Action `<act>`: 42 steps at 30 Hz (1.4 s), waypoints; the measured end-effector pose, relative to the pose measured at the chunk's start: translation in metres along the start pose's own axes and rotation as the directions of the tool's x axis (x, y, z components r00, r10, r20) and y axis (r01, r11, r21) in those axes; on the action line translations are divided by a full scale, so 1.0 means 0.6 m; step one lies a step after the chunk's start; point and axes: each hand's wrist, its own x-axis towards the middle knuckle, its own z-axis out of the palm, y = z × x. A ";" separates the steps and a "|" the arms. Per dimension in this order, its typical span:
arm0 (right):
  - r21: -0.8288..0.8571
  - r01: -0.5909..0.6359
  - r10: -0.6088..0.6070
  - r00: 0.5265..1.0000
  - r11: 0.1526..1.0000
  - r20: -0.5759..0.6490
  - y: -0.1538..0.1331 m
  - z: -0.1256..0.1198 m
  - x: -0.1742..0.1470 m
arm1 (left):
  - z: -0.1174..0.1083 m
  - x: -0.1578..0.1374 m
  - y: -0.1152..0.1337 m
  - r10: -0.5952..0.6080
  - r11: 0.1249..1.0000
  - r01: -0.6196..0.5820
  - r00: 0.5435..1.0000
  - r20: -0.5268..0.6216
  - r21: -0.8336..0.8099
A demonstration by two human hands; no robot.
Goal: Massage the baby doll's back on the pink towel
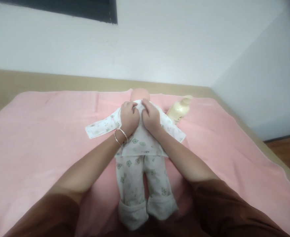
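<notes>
A baby doll [142,144] in a white top and trousers with green prints lies stretched out, its bald pink head [140,93] away from me and no face showing. My left hand [129,118] rests on the doll's upper body at the left shoulder, fingers curled over the cloth and thumb toward the middle. At the right shoulder, my right hand [151,116] mirrors it, also curled against the top. A narrow gap separates the two thumbs. Both sleeves spread outward and look flat; the trouser cuffs are rolled up. My fingertips are partly hidden.
A pale yellow pump bottle [178,111] lies tilted beside the right sleeve. Under everything spreads a pink sheet [48,138] on a beige surface [16,80]. A white wall [159,42] stands behind, with a dark panel [85,10] at upper left. Wooden floor [288,151] shows at right.
</notes>
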 end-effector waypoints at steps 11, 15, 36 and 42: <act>-0.196 0.174 -0.134 0.970 0.965 0.201 -0.004 -0.019 0.010 | -0.024 -0.009 -0.019 0.045 0.994 -0.036 0.995 0.091 -0.107; -0.317 0.211 -0.101 0.939 0.925 0.329 -0.048 -0.025 -0.009 | -0.026 -0.010 -0.020 0.052 0.987 -0.039 0.996 0.079 -0.155; -0.416 0.240 -0.053 0.909 0.877 0.413 -0.087 -0.045 -0.039 | -0.029 -0.015 -0.017 -0.010 0.984 0.023 0.997 0.075 -0.174; -0.299 0.224 -0.069 0.889 0.927 0.452 -0.052 -0.042 0.000 | -0.028 -0.016 -0.019 0.015 0.987 -0.003 0.997 0.071 -0.162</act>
